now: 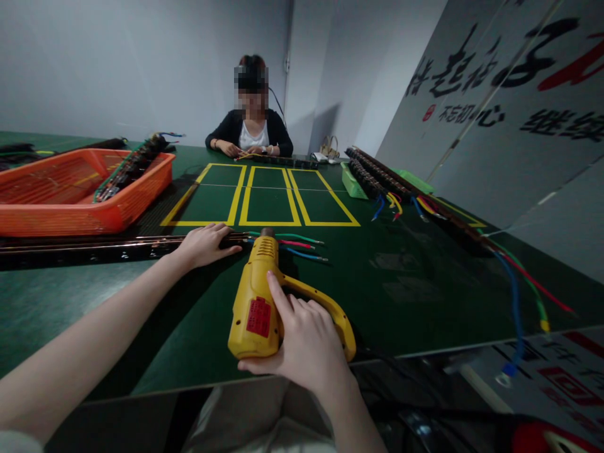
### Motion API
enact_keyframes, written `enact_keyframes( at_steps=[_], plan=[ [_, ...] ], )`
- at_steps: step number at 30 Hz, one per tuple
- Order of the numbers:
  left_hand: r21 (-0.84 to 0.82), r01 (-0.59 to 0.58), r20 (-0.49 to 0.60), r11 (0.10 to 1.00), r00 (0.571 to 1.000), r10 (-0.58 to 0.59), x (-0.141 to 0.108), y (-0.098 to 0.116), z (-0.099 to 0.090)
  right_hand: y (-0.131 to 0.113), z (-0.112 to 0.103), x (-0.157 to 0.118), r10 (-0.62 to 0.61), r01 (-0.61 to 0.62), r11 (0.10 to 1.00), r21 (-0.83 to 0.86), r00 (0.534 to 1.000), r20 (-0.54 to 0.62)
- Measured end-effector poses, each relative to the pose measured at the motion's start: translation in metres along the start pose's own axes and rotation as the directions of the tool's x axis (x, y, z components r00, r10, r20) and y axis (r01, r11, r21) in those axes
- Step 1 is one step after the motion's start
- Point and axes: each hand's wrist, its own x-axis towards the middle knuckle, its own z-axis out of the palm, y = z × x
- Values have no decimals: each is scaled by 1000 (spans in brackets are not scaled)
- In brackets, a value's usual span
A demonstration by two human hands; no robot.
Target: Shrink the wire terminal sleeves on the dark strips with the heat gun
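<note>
My right hand point(306, 330) is wrapped round the handle of a yellow heat gun point(257, 308), its index finger along the body. The gun's nozzle points away from me, at the green, red and blue wires point(302, 245) that come out of a long dark bar assembly point(127, 247). Over the right end of that bar lies my left hand point(204, 245), fingers over the top and thumb on the near side, holding it against the green table point(368, 302).
An orange basket point(136, 204) with a wired bar stands at the left. Yellow tape rectangles point(270, 224) mark the middle. More wired bars point(377, 176) rest over a green basket point(353, 182) at the right. Across the table sits a person point(255, 132), hands on wires.
</note>
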Motion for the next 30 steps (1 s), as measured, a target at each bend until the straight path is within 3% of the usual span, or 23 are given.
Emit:
enact_keyframes(
  at_steps=[7,17,25,30],
  plan=[
    [10,14,54,1000,998,-14,4,2,-3,13,-10,-10,112,-111,994,-17,994,20],
    [7,27,19,1000,999,-27,3,2,-1,29,-20,-26,290,-291,953,-85,957,-25],
    [22,15,-4,1000,1000,-15,3,4,0,22,-15,-23,287,-300,948,-108,950,-119],
    [12,15,-11,1000,1000,-15,4,4,2,11,-11,-13,222,-229,970,-79,971,-88]
  ],
)
